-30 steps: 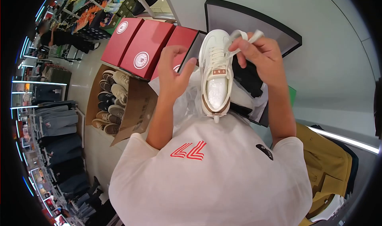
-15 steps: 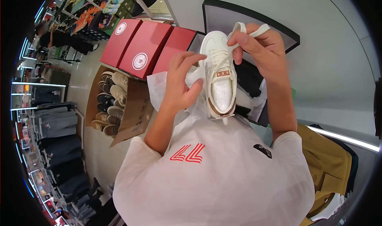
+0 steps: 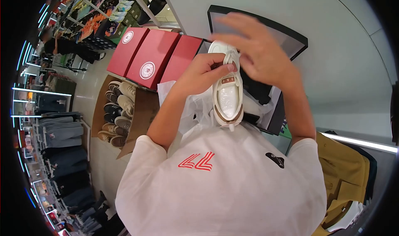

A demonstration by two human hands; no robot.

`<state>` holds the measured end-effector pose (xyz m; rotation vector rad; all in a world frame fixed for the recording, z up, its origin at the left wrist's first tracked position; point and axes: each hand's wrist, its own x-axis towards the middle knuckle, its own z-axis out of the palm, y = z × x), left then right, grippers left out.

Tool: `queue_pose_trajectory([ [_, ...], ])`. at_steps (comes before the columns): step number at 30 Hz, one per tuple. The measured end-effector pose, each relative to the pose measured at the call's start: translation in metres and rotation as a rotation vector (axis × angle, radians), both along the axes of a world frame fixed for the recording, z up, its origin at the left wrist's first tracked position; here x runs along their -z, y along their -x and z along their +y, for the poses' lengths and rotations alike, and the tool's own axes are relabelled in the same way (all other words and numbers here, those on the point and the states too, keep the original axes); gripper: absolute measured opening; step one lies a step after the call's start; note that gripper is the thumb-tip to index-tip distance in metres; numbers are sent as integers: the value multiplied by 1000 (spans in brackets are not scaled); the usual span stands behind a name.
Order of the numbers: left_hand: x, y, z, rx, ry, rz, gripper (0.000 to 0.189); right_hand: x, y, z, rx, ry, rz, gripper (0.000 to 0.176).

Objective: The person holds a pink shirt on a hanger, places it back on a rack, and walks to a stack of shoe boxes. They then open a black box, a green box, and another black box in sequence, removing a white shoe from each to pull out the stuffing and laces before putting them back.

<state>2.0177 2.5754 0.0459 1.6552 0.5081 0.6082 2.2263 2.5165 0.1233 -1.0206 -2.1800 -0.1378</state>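
Just beyond the shirt (image 3: 220, 190) sat the white shoe (image 3: 228, 103). The left hand (image 3: 203, 74), open before, now pinched its laces (image 3: 229, 59); the right hand (image 3: 258, 49), earlier gripping them, blurred above, fingers spread.

Bright strip lights, blurred right hand (image 3: 253, 46)

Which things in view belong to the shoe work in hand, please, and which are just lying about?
In the job, as I judge it:
- white shoe
- its laces, pinched by the left hand

Apparently just lying about:
- red boxes
- brown carton of other shoes
- mustard garment
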Motion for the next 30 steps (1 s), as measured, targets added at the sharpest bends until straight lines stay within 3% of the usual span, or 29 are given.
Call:
queue_pose_trajectory([
  [1, 2, -1, 2, 22, -70, -27, 19, 7, 1, -1, 5, 1, 4, 44],
  [3, -11, -2, 2, 54, -29, 3, 18, 13, 2, -1, -63, 403, 5, 37],
  [4, -18, -1, 1, 79, 15, 34, 17, 14, -8, 8, -15, 387, -88, 22],
  [5, -24, 3, 2, 83, 10, 39, 17, 9, -11, 10, -11, 381, -83, 22],
  [7, -35, 13, 8, 114, 79, 137, 14, -5, -16, 12, -147, 746, 58, 14],
  [8, -36, 15, 11, 124, 73, 147, 14, -6, -18, 15, -140, 739, 70, 14],
  [10, -33, 16, 14, -111, -341, 73, 20, -8, -23, 27, -219, 934, 137, 22],
  [11, -34, 11, 12, -100, -345, 75, 20, -7, -27, 34, -211, 930, 146, 22],
  [13, -37, -1, 9, -354, -1115, -13, 26, -6, -32, 50, -299, 1234, 232, 25],
  [14, -40, -2, 15, -243, -1417, -27, 31, -11, -32, 51, -265, 1238, 263, 28],
  [18, -42, -10, 16, -96, -1714, 24, 25, -10, -36, 68, -313, 1272, 298, 38],
  [23, -63, -7, 21, 191, -1602, 110, 21, 25, -50, 66, -448, 1243, 345, 34],
  [25, -64, -5, 25, 266, -1505, 206, 20, 30, -49, 57, -316, 1167, 429, 34],
  [27, -60, -7, 26, 199, -970, 371, 13, 26, -52, 49, -261, 1170, 417, 35],
  [28, -62, -6, 28, 202, -974, 372, 13, 24, -54, 43, -203, 1193, 512, 36],
  [30, -64, -7, 31, 166, -150, 495, 17, 25, -52, 30, -134, 1213, 612, 37],
])
